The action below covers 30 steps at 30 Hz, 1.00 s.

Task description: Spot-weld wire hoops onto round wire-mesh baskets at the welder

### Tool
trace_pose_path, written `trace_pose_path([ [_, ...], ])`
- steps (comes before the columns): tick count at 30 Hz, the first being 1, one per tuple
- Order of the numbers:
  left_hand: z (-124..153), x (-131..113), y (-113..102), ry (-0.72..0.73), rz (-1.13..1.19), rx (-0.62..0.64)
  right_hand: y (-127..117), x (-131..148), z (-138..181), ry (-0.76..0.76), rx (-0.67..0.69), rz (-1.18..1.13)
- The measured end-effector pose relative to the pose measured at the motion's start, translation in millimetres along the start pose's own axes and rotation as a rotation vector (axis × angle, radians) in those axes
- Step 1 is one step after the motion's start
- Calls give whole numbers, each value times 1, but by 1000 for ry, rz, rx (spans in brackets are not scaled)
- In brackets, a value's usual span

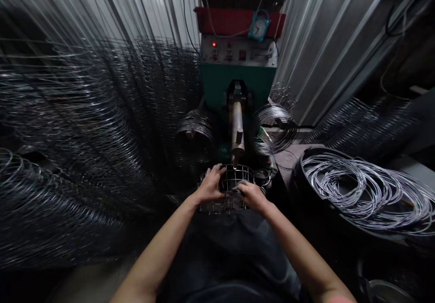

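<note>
Below the green machine, the left hand and right hand grip a wire cage by its top; it looks light and stiff.

A round wire cage of bright silver rings and crossing bars sat directly below the tip of the machine's metal arm, its far rim just beside that tip. The left hand curled over the cage's near-left side, while the right hand pressed over its near-right wires, fingers bent inward.
</note>
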State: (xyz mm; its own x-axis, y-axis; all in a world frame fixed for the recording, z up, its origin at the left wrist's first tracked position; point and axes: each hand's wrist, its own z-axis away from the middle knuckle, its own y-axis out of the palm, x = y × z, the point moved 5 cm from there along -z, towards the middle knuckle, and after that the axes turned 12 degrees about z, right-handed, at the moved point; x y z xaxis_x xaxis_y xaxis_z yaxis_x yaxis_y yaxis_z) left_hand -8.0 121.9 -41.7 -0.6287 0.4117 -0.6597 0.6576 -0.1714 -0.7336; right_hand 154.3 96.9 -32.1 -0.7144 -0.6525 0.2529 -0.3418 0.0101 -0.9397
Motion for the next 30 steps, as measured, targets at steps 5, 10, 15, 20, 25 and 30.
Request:
trace_pose_path([
  [5,-6,1,4,27,-7,13,1,-4,-3,-1,-13,2],
  [10,-1,-4,5,23,-5,-13,1,-4,4,-35,-62,7],
  [15,-6,-3,-1,-12,22,-18,-6,-6,-6,-38,-44,8],
  [20,-9,-3,-1,-9,34,-29,-8,-5,-8,18,-52,-9],
  [25,-22,0,-7,-39,-46,-39,-3,-12,-15,129,-49,53],
  [30,-37,6,-9,-77,-34,-33,-9,-21,-21,190,-174,-43],
])
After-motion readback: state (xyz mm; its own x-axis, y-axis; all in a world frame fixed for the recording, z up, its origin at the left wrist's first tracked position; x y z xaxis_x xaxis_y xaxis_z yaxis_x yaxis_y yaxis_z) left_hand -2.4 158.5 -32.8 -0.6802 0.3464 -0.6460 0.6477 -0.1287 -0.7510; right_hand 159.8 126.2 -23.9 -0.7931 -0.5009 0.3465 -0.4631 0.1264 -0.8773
